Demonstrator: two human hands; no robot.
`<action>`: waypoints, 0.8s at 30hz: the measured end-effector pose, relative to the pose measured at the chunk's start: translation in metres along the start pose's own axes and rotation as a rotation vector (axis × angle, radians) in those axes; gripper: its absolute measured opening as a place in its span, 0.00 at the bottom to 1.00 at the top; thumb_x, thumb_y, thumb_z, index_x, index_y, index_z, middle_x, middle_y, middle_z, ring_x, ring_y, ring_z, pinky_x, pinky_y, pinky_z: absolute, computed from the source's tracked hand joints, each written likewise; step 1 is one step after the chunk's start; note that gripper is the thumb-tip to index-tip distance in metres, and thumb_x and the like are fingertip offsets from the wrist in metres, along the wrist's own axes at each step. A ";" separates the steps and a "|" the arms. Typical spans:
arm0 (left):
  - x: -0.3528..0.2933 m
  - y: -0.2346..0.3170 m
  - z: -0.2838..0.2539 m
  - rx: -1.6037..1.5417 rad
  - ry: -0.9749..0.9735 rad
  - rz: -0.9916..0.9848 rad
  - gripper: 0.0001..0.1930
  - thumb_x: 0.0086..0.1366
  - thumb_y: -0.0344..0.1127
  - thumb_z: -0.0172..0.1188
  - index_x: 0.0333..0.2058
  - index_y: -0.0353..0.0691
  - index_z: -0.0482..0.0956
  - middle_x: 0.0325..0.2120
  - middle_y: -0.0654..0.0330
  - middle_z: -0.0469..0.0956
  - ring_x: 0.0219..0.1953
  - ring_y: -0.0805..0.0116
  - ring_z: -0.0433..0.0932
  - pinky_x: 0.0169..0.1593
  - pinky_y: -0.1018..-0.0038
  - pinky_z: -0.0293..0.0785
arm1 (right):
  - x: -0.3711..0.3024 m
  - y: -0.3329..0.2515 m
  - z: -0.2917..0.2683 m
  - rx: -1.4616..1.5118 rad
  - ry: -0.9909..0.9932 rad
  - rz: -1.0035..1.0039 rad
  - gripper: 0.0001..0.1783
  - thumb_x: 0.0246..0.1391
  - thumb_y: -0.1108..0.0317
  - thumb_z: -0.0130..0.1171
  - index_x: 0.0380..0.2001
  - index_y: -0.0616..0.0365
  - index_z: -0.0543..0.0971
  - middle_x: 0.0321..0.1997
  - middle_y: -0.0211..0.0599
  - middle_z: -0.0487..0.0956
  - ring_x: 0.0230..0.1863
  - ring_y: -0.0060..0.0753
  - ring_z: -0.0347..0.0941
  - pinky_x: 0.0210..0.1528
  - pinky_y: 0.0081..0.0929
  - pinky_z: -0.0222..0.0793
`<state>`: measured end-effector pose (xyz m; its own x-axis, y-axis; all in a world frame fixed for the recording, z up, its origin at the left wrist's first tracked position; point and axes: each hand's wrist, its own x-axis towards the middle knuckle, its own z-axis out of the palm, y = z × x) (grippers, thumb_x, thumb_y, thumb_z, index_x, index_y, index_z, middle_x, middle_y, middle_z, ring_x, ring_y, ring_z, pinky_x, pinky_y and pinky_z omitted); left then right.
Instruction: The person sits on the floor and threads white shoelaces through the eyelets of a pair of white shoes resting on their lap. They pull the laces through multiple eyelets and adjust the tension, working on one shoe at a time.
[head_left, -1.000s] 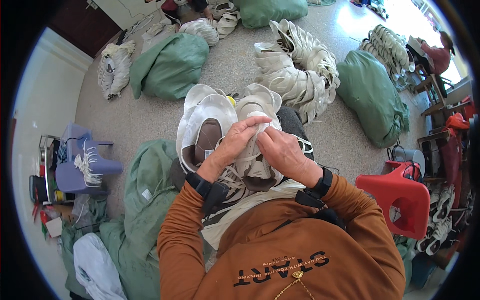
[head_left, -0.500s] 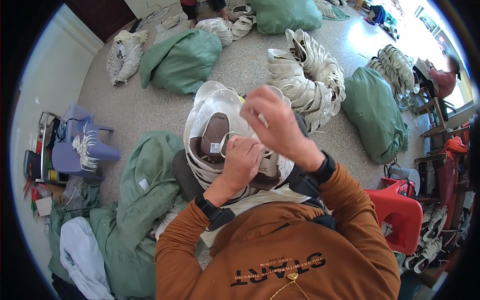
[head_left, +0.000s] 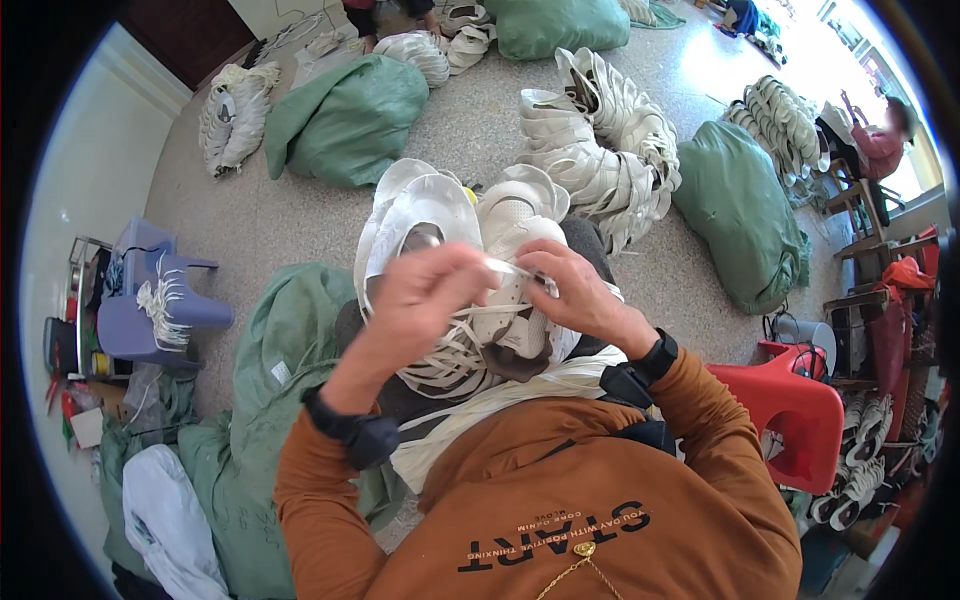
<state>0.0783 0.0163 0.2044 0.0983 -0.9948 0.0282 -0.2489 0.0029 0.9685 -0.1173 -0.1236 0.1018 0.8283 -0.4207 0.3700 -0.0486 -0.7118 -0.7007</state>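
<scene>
Two white shoe uppers lie over my lap, the left one [head_left: 408,212] on a stack of others, the right one [head_left: 520,218] with its tongue toward me. Above the right upper, a white shoelace [head_left: 508,267] runs taut between my hands. My left hand [head_left: 425,300], slightly blurred, is closed on one part of it. The fingers of my right hand [head_left: 575,290] pinch it farther along. A bundle of long white laces [head_left: 440,440] rests across my lap near my waist.
Green sacks [head_left: 745,215] and rows of white uppers [head_left: 610,150] stand on the floor ahead. A purple stool [head_left: 150,325] with laces is at left, a red stool [head_left: 800,420] at right. Another person [head_left: 880,150] sits far right; someone's hands work at the top.
My left hand has moved left and up, and my right hand has come down to the right. The lace now stretches between them, and the right upper is more exposed.
</scene>
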 end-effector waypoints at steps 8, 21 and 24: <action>-0.003 0.032 0.017 0.066 0.073 0.295 0.07 0.74 0.27 0.50 0.41 0.34 0.78 0.36 0.59 0.81 0.35 0.70 0.77 0.42 0.73 0.73 | 0.001 0.008 0.015 -0.174 0.120 -0.077 0.11 0.51 0.78 0.57 0.40 0.63 0.76 0.42 0.46 0.79 0.45 0.52 0.77 0.46 0.41 0.75; -0.003 -0.100 0.044 0.277 0.218 0.051 0.08 0.72 0.26 0.54 0.42 0.33 0.81 0.28 0.61 0.76 0.29 0.73 0.74 0.34 0.77 0.71 | 0.034 0.017 -0.114 0.327 0.678 0.146 0.15 0.69 0.70 0.45 0.41 0.60 0.83 0.33 0.32 0.82 0.28 0.18 0.75 0.31 0.16 0.70; -0.010 -0.094 0.035 0.353 0.272 0.117 0.08 0.70 0.25 0.55 0.43 0.33 0.81 0.27 0.60 0.76 0.27 0.72 0.74 0.33 0.76 0.70 | -0.004 0.037 -0.117 0.552 0.711 0.313 0.15 0.70 0.68 0.45 0.40 0.63 0.81 0.32 0.33 0.81 0.27 0.17 0.73 0.29 0.17 0.68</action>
<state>0.0666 0.0224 0.1042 0.2872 -0.9268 0.2419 -0.5817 0.0318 0.8128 -0.1876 -0.2143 0.1455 0.2799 -0.9202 0.2738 0.2105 -0.2194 -0.9527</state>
